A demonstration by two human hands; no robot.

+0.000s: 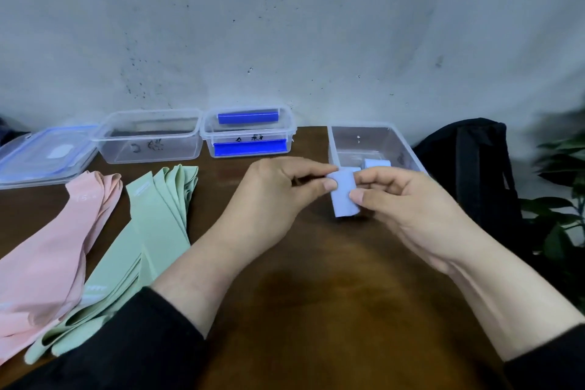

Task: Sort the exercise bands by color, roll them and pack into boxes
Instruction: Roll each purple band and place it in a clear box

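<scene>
Above the table's (300, 310) right half, the left hand (272, 196) and right hand (408, 209) both pinched a rolled blue band (343, 196), just in front of the clear box (411, 152) holding other blue rolls (376, 163). Pink bands (53, 247) and green bands (152, 231) lay toward the left edge.

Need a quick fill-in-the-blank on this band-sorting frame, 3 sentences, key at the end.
1. Both hands, left hand and right hand, hold a rolled band of ____ color.
2. The flat green bands lie to the right of the ____ bands.
3. The clear box behind the hands already holds rolled ____ bands.

Missing words: blue; pink; blue
</scene>
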